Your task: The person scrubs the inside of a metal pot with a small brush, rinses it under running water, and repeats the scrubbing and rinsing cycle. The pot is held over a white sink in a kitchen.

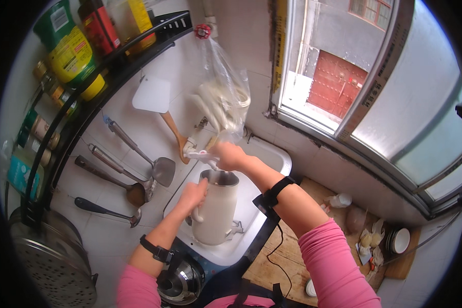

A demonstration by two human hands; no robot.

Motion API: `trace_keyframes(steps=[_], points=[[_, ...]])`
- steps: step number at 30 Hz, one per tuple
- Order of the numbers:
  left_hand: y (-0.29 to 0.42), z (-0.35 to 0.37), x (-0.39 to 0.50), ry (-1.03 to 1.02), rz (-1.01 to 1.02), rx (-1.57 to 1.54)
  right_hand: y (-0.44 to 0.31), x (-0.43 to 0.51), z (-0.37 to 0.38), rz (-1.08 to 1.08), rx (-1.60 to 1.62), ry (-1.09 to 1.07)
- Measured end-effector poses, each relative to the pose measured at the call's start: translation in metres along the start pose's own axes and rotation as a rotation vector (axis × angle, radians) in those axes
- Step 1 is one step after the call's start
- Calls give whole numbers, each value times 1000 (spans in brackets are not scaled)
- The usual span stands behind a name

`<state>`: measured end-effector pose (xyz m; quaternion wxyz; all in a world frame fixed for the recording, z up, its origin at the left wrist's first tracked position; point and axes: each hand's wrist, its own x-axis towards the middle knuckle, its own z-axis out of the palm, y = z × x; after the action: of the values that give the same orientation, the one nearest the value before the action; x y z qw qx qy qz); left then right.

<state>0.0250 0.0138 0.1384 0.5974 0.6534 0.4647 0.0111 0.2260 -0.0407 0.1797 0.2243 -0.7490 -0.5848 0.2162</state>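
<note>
A cream-coloured jug [216, 213] with a metal-lined mouth stands upright in the white sink [224, 258]. My left hand [194, 195] grips it by its handle on the left side, near the rim. Above the mouth, my right hand [229, 156] is curled at the white plastic tap [200, 154], covering part of it; the hand is slightly blurred. The tap's spout end points down into the jug. What lies at the bottom of the jug is hidden.
Metal ladles [134, 194] and a white spatula [153, 94] hang on the left wall under a black rack [100, 69] of bottles. A plastic bag [227, 96] hangs behind the tap. To the right are a wooden board [271, 254], bowls [400, 240] and a window [331, 77].
</note>
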Motion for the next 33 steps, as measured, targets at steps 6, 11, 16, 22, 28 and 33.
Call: trace_keyframes(steps=[6, 11, 16, 22, 28, 33], points=[[-42, 11, 25, 115, 63, -145, 0, 25, -9, -29, -112, -38], [-52, 8, 41, 136, 80, -301, -3, 44, -12, -114, -204, -13], [-52, 1, 43, 46, 29, -371, -8, 62, -5, -152, -283, -28], [-53, 4, 39, -11, -42, -401, -8, 65, -4, -174, -340, -33], [-57, 6, 47, -50, -36, -444, -10, 60, -4, -174, -376, 8], [-60, 13, 60, 34, -16, -540, -12, 50, -6, -154, -451, 28]])
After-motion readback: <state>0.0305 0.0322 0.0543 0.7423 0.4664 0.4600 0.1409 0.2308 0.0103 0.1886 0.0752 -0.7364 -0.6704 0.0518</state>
